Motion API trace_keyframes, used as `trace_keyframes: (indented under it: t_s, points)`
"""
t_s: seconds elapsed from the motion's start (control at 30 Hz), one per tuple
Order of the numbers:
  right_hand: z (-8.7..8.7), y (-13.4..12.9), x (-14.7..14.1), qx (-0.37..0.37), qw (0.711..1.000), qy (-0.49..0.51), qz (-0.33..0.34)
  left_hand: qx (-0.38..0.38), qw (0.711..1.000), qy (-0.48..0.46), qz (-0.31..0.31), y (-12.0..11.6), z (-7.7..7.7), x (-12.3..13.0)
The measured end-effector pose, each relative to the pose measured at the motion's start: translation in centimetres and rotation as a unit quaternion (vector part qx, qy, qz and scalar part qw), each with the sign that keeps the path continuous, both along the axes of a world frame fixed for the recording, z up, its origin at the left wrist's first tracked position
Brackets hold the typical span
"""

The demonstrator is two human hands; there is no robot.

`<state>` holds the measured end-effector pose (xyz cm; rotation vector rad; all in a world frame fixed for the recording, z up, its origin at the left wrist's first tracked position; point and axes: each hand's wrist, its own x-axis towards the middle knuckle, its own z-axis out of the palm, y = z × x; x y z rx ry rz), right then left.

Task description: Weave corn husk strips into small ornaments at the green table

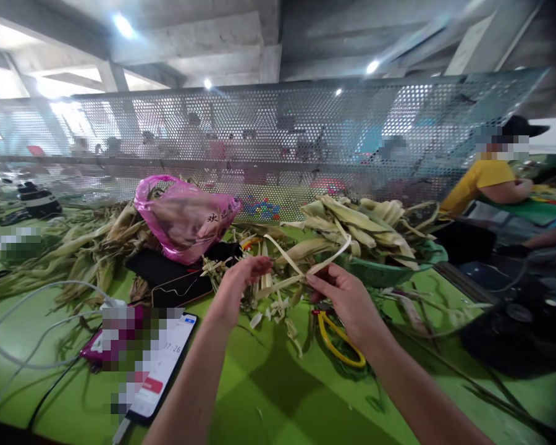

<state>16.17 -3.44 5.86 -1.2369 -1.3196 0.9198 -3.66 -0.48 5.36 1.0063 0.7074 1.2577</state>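
Note:
My right hand (340,293) pinches pale corn husk strips (287,254) where they cross, with thumb and forefinger closed on them. One strip curls up above the hand in a loop. My left hand (246,275) is just left of the strips, its fingers stretched towards them and apparently holding nothing. Between and below the hands lie small husk scraps (275,308) on the green table (241,395). Under my right hand lie scissors with yellow handles (343,346), their blades partly hidden.
A green basket (398,272) heaped with dried husks (361,222) stands at the right. At the left are a pink plastic bag (185,216), more husks (92,247), a lit phone (164,364), a dark phone (180,288) and cables. A perforated screen (278,136) stands behind; a person in yellow (486,176) sits far right.

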Motion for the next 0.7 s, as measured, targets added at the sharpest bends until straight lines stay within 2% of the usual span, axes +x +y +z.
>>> trace_keyframes:
  t_s: [0.03, 0.1, 0.13, 0.2, 0.4, 0.57, 0.7]
  points:
    - [-0.1, 0.0, 0.0, -0.002, 1.000, -0.011, 0.000, 0.026, 0.999, 0.046, 0.001, -0.3, 0.0, 0.4]
    - [-0.2, -0.1, -0.3, 0.000, 1.000, -0.028, 0.009, 0.070, 0.991, 0.100, -0.049, -0.9, -0.2, 1.6]
    - [-0.2, -0.1, -0.4, 0.002, 0.999, -0.035, 0.016, 0.095, 0.987, 0.108, -0.076, -1.1, -0.4, 2.3]
    - [-0.1, -0.3, -0.8, 0.005, 0.999, -0.046, 0.027, 0.118, 0.983, 0.119, -0.079, -1.4, -1.0, 3.4]
    - [-0.2, -0.1, -0.8, 0.024, 0.995, -0.058, 0.073, 0.083, 0.986, 0.139, -0.052, -0.9, -2.7, 4.2]
    - [-0.7, 0.5, -0.3, 0.028, 0.996, -0.057, 0.061, 0.080, 0.983, 0.156, -0.057, -0.9, -3.0, 3.9]
    - [-0.7, 0.7, 0.0, 0.010, 0.997, -0.032, 0.073, 0.071, 0.987, 0.127, -0.067, -0.9, -3.2, 3.9]
